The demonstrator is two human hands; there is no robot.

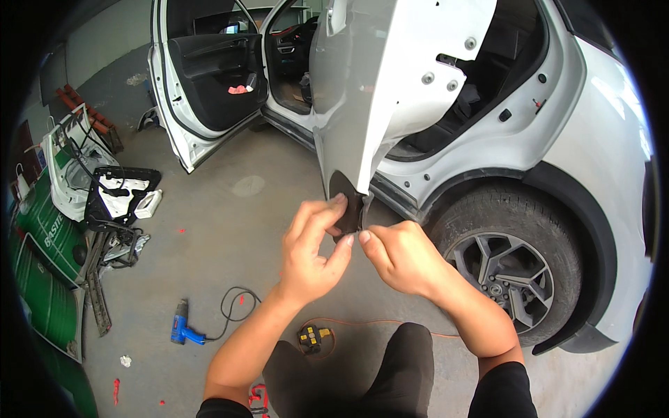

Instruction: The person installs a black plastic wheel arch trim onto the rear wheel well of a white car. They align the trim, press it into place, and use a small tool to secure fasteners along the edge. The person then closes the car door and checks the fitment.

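Note:
In front of me hangs an open white car door [389, 78], seen nearly edge-on, with loose clear film [367, 209] along its lower edge. My right hand [400, 256] is closed, its thumb and bent forefinger pinching the film at the bottom corner. Beside it, my left hand [316, 251] rests its fingertips on the dark lower trim [345, 196] of the door. The left thumb reaches toward the pinched film; whether it grips any of it cannot be made out.
To the right are the rear wheel [512, 261] and black arch trim [569, 209]. Another open door [214, 83] stands ahead. A blue heat gun [183, 326] and a black-and-yellow power strip [312, 337] lie on the floor with cords. Green panels [52, 240] and removed door parts [123, 193] crowd the left.

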